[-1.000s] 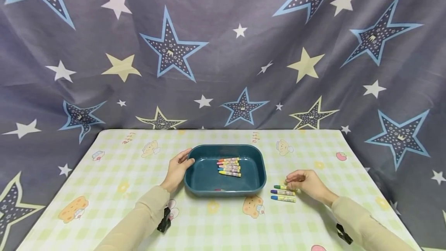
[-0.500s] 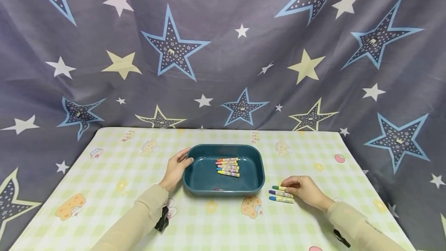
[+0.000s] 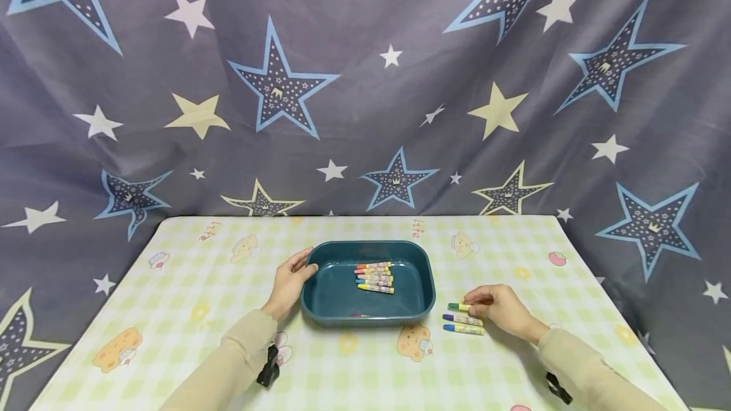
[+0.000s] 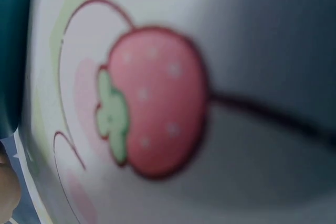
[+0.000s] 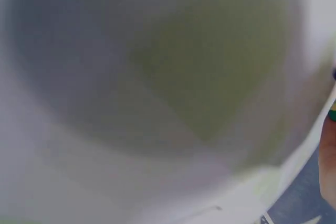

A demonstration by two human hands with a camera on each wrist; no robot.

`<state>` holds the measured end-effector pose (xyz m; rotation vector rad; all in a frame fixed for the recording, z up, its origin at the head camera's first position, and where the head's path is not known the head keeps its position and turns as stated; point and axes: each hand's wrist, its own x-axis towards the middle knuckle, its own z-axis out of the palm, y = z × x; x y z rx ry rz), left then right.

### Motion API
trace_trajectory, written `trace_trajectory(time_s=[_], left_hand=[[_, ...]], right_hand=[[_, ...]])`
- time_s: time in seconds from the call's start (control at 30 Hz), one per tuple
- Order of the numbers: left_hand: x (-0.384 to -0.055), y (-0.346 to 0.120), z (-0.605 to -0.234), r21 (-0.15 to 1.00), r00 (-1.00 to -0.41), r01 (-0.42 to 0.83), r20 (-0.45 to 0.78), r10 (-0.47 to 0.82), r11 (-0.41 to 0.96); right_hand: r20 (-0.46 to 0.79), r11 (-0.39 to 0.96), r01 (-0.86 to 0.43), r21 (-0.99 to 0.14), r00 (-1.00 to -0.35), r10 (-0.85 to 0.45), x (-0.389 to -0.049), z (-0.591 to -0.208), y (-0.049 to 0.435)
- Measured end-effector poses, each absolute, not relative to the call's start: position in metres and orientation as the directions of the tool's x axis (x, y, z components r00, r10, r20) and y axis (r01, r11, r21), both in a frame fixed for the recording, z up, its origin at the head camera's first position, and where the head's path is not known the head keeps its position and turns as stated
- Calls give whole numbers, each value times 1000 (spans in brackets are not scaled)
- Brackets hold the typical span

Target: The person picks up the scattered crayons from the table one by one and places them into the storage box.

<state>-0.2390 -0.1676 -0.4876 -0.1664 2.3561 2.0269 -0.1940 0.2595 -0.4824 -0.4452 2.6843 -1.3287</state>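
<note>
My left hand grips the left rim of a dark teal plastic basin, thumb over the edge. Several crayons with printed wrappers lie in a row inside it, and a reddish tip shows near the front wall. To the right of the basin my right hand pinches a green crayon, whose far end the fingers hide. Just in front of that hand a purple crayon and a blue crayon lie side by side. The right wrist view catches only the green crayon's tip at its edge.
A green-and-white checked tablecloth with cartoon prints covers the table. Behind and at both sides hangs a grey curtain with stars. In the left wrist view a printed strawberry fills the middle.
My right hand has come down and slightly left onto the green crayon and now pinches it. The left hand has stayed on the basin's rim.
</note>
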Motion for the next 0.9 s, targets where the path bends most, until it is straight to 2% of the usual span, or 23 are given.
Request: trace_trajectory(time_s=[0.27,0.4,0.6,0.9], left_hand=[[-238,-169,-490,986,-994,-95,-87,-62,134],[-238,-166,-491,989,-994,-86,-78,-69,119],[-239,-166,-492,987,-994,-93,-84,-73,128],[-240,-166,-489,988,-994,-78,-68,-80,130]], right_hand=[[113,584,-239,-776,-963,-245,-205,-457,253],[161,543,-269,-796,-958,-238,-209,-441,242],[171,459,-279,-843,-949,-263,-215,-428,210],[157,430,-311,-847,-921,-357,-227,-426,151]])
